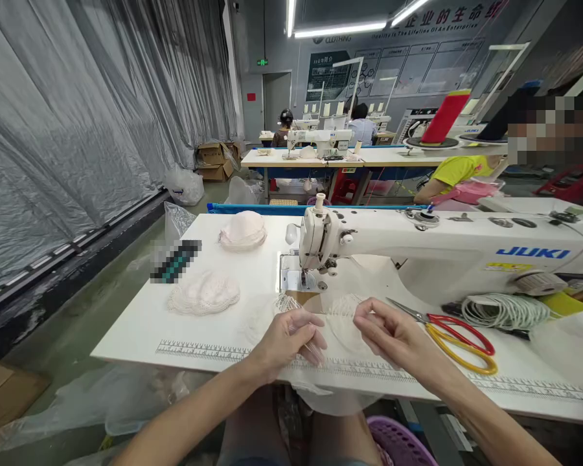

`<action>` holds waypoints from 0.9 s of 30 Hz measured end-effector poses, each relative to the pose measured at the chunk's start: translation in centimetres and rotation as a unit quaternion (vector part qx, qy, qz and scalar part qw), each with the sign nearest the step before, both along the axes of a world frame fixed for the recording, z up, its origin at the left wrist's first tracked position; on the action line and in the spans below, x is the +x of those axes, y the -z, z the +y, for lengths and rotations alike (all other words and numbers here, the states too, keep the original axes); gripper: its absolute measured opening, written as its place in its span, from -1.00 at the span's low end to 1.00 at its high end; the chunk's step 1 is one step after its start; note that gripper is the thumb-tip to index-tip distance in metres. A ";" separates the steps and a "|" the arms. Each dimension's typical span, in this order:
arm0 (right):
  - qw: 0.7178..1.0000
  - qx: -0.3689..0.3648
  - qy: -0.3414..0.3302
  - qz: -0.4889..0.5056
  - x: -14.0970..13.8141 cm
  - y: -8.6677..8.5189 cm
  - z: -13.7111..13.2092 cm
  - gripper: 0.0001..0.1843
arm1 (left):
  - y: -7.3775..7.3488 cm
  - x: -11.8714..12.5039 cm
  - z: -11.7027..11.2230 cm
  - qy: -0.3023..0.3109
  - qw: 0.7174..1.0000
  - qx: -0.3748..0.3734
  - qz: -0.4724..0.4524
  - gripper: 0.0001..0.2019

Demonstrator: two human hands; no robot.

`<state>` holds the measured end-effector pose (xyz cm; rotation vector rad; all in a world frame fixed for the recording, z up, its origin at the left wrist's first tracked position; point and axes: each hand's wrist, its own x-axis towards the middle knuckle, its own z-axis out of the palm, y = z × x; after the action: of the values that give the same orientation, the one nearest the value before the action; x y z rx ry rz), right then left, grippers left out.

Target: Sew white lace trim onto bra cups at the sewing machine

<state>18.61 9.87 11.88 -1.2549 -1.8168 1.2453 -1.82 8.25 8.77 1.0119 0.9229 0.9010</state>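
My left hand (291, 340) is over the front of the white sewing table, its fingers loosely bent and apart, some smeared by motion. I see nothing firmly held in it. To its right, my right hand (386, 327) is closed, thumb against the fingers; what they hold, if anything, is hidden. Sheer whitish fabric with thin thread-like strands (342, 307) lies between and behind my hands. A pale sheer piece (337, 401) hangs over the table's front edge. Just beyond is the JUKI sewing machine's needle area (304, 278).
Two stacks of pale cup-shaped fabric pieces, a rear one (243, 231) and a front one (204, 292), lie left of the machine. Scissors (459, 343) with red and yellow handles lie beside my right hand, near a coiled pale cord (500, 312). A purple basket (401, 440) stands below.
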 end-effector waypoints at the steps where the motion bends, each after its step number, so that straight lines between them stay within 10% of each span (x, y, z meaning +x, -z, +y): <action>1: 1.000 -0.001 0.002 -0.008 0.5 0.5 0.0 -0.61 | 0.2 -0.3 -0.2 0.006 1.000 0.002 0.002 -0.59; 19: 1.000 0.013 -0.021 -0.010 -0.5 4.3 -1.0 -0.64 | 0.8 -0.2 -0.4 0.121 0.980 -0.014 0.156 -0.87; 27: 0.989 0.025 -0.121 0.079 0.9 1.6 -2.5 -0.60 | -1.0 -0.2 -0.3 0.197 0.928 0.281 0.143 -0.79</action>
<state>19.56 7.32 10.32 -0.8993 -1.9126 1.3773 -2.02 7.93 9.72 1.7906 0.6646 0.6905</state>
